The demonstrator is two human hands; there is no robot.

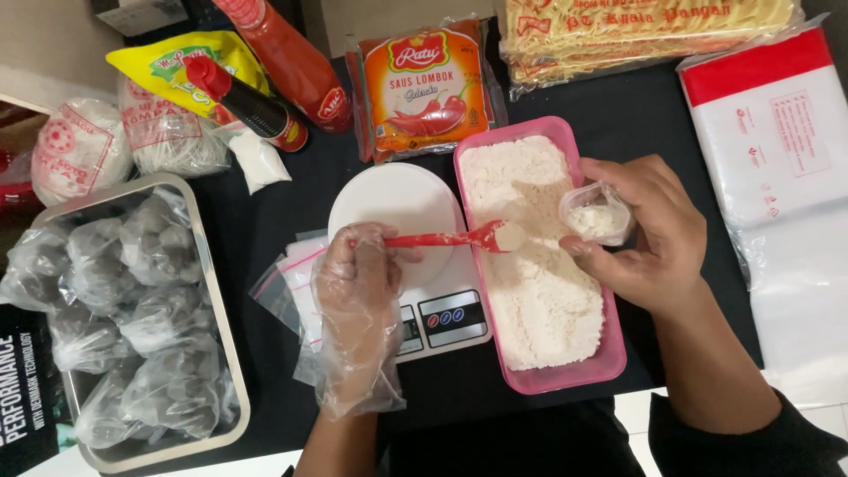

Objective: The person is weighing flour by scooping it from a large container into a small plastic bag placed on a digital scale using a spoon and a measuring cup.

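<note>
- The left hand (358, 291), in a loose clear plastic glove, comes up from the bottom centre of the frame with the forearm nearly vertical; its fingers are curled shut around the handle end of a red spoon (446, 238).
- The right hand (649, 234) is bare, entering from the lower right with a dark sleeve pushed back at the forearm; it is cupped, thumb and fingers pinching a small clear bag (598, 214) open at mid-right of the frame.
- The red spoon lies almost level, its long axis running left to right across the middle of the frame; the handle is in the left hand and the bowl points right, toward the small clear bag, stopping just short of the right thumb. The bowl carries a heap of pale powder.
- The small clear bag has its mouth turned toward the spoon and some white powder already inside.
- Both the spoon bowl and the bag hover over a pink rectangular tray (609, 353) filled with pale flour-like powder, its long axis running up and down the frame.
- Just left of the tray, under the left hand, sits a white kitchen scale (446, 318) with a round platform, on a black desk (265, 230).
- At the left stands a metal tray (231, 353) of dark balls in clear bags; sauce bottles, a sauce sachet and noodle packs lie along the top.
</note>
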